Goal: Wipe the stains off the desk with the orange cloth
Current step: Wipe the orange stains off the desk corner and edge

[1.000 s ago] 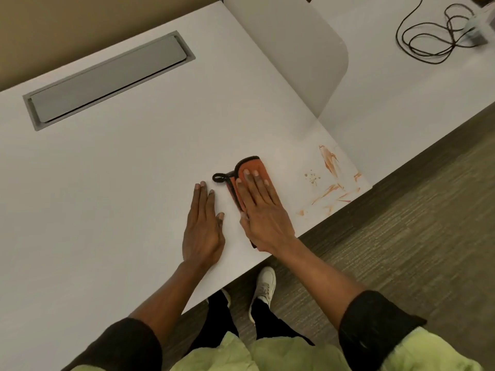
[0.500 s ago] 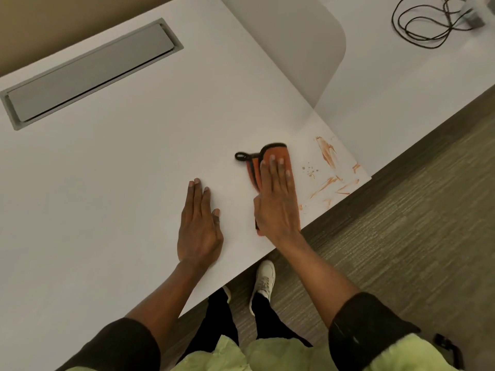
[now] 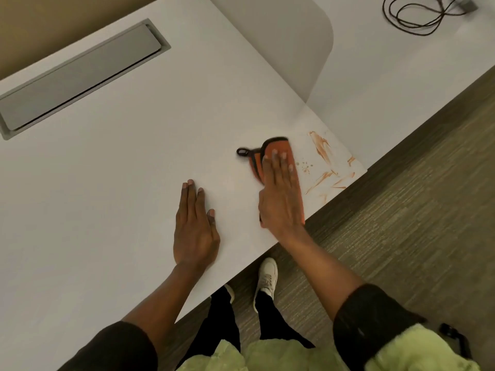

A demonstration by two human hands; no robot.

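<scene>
An orange cloth (image 3: 277, 146) with a dark border and a black hanging loop lies on the white desk (image 3: 134, 170) near its front right corner. My right hand (image 3: 281, 194) presses flat on top of the cloth, fingers together, covering most of it. Orange-brown stains (image 3: 322, 151) streak the desk corner just right of the cloth, apart from it by a small gap. My left hand (image 3: 194, 226) rests flat on the bare desk to the left, palm down, holding nothing.
A grey cable hatch (image 3: 80, 73) is set into the desk at the back left. A rounded grey divider panel (image 3: 289, 41) stands behind the stains. A dark coiled cable (image 3: 417, 14) lies on the neighbouring desk. The desk's front edge runs along carpeted floor (image 3: 415, 210).
My right hand has slid the cloth to the right, toward the stains near the desk corner. My left hand has stayed flat in about the same place.
</scene>
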